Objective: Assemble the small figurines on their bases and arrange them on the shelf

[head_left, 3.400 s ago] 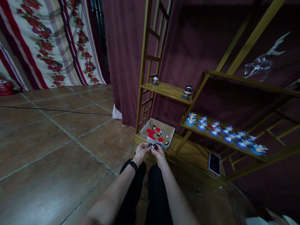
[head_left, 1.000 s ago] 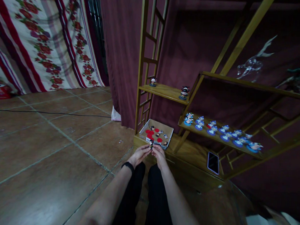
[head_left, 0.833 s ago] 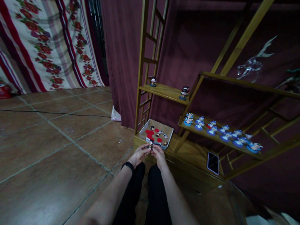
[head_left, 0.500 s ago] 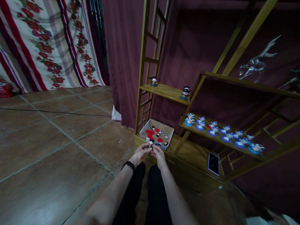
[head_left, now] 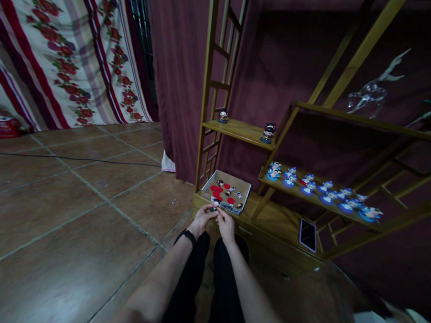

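Observation:
Between my fingertips is a small black-haired figurine point(head_left: 216, 204) on a dark base, held upright in front of the box. My left hand point(head_left: 201, 219) has its fingers closed round the figurine's base from the left. On the other side, my right hand point(head_left: 225, 224) pinches at the same base; its fingertips are too small to make out exactly. Just beyond both hands, a shallow cardboard box point(head_left: 245, 193) holds red discs point(head_left: 216, 189) and several small figurine parts point(head_left: 230, 191).
The wooden shelf unit point(head_left: 238, 130) carries two dark-haired figurines point(head_left: 268, 132), with several blue-and-white figurines point(head_left: 308, 188) lower right. A phone point(head_left: 308, 235) lies on the bottom board. A glass deer ornament point(head_left: 369, 97) stands upper right. A dark cable point(head_left: 94, 160) crosses the tiled floor.
The figurine sits slightly higher and farther left in my hands, and my right fingers have shifted a little against its base. The view has moved slightly.

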The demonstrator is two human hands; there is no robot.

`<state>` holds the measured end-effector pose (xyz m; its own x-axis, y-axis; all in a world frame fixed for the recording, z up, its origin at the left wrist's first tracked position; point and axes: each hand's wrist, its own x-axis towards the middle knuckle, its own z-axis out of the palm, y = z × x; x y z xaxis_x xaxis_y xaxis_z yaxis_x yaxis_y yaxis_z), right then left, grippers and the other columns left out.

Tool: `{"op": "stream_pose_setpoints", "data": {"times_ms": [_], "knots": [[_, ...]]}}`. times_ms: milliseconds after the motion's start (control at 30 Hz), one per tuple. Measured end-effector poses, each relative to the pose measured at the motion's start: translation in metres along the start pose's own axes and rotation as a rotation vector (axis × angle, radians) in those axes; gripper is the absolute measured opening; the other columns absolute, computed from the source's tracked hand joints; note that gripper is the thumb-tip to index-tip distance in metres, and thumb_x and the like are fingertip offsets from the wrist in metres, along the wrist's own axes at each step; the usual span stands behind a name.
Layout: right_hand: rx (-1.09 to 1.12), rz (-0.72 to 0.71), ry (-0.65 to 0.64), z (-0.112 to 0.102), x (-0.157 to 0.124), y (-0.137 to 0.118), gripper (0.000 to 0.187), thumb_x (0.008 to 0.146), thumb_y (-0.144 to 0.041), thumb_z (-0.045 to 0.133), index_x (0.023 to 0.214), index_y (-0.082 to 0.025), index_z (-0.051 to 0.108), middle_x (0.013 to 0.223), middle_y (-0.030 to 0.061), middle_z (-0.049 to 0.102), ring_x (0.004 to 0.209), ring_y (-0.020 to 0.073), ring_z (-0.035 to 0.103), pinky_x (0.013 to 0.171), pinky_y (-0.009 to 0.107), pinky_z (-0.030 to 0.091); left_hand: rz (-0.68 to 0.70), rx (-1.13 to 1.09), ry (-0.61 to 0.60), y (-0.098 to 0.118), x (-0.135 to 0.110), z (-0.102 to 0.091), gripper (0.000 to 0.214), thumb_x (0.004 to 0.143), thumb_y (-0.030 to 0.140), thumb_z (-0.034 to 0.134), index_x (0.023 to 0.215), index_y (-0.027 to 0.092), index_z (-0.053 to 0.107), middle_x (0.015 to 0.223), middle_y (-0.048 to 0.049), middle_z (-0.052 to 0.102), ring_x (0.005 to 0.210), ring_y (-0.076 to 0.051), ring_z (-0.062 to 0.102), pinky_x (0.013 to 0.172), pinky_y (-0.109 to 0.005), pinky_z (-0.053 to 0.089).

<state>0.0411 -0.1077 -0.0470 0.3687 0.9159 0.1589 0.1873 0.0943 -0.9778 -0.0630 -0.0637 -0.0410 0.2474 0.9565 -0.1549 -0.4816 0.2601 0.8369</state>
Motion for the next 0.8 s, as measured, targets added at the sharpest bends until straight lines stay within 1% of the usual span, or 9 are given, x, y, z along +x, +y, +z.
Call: {"op": "stream_pose_setpoints", "data": {"times_ms": [233,367,467,533,667,733,800], "knots": [[-0.141,-0.044,-0.003,-0.003,-0.004,-0.006,0.033,0.079,-0.036,0.047,0.105,-0.028,0.066,0.074,0.0020,0.068,0.075,0.0195,0.061,0.074,0.031,0.047,-0.005,0.016,-0.009,0.002,-0.001,0.000,0.041,0.048,0.011,0.080,0.085,0.013,0.061,0.067,-0.0014,0.065,0.061,-0.012,0.060,0.065,-0.025,0.046],[-0.225,-0.131,-0.011,-0.005,-0.007,-0.012,0.031,0.081,-0.033,0.045,0.103,-0.029,0.066,0.091,0.0033,0.069,0.088,0.0206,0.060,0.085,0.033,0.043,-0.002,0.024,-0.009,0.002,-0.001,-0.001,0.041,0.047,0.011,0.080,0.083,0.013,0.062,0.067,-0.0011,0.065,0.062,-0.011,0.059,0.066,-0.025,0.045],[-0.208,-0.189,0.009,-0.005,-0.009,-0.015,0.028,0.081,-0.030,0.047,0.099,-0.030,0.067,0.097,0.0032,0.068,0.093,0.0202,0.059,0.089,0.032,0.040,-0.002,0.026,-0.004,0.001,0.000,-0.001,0.042,0.045,0.012,0.081,0.083,0.013,0.062,0.067,-0.0012,0.065,0.063,-0.011,0.060,0.067,-0.025,0.045],[-0.152,-0.196,0.029,-0.005,-0.010,-0.016,0.025,0.079,-0.029,0.050,0.096,-0.030,0.068,0.094,0.0028,0.068,0.092,0.0199,0.060,0.088,0.031,0.041,-0.003,0.025,-0.003,0.000,0.001,-0.002,0.043,0.045,0.012,0.081,0.083,0.013,0.062,0.066,-0.0011,0.065,0.062,-0.011,0.059,0.067,-0.025,0.045],[-0.104,-0.151,0.037,-0.005,-0.012,-0.016,0.025,0.078,-0.030,0.050,0.095,-0.030,0.068,0.079,0.0014,0.069,0.083,0.0197,0.062,0.080,0.029,0.044,-0.001,0.013,-0.008,-0.001,0.002,-0.001,0.043,0.046,0.011,0.081,0.085,0.013,0.062,0.068,-0.0015,0.065,0.063,-0.011,0.060,0.068,-0.025,0.046],[-0.109,-0.114,0.037,-0.004,-0.012,-0.014,0.027,0.079,-0.032,0.048,0.098,-0.030,0.067,0.077,0.0009,0.068,0.078,0.0189,0.062,0.075,0.028,0.046,0.003,0.002,-0.011,-0.002,0.001,-0.001,0.044,0.047,0.011,0.080,0.086,0.013,0.062,0.070,-0.0024,0.066,0.065,-0.012,0.061,0.069,-0.026,0.046],[-0.070,-0.061,0.045,-0.003,-0.010,-0.009,0.029,0.078,-0.034,0.048,0.102,-0.030,0.064,0.079,0.0005,0.068,0.074,0.0177,0.062,0.070,0.028,0.047,0.007,-0.005,-0.015,-0.003,0.001,0.000,0.044,0.047,0.011,0.081,0.086,0.013,0.061,0.073,-0.0035,0.067,0.066,-0.013,0.062,0.069,-0.026,0.047]]}}
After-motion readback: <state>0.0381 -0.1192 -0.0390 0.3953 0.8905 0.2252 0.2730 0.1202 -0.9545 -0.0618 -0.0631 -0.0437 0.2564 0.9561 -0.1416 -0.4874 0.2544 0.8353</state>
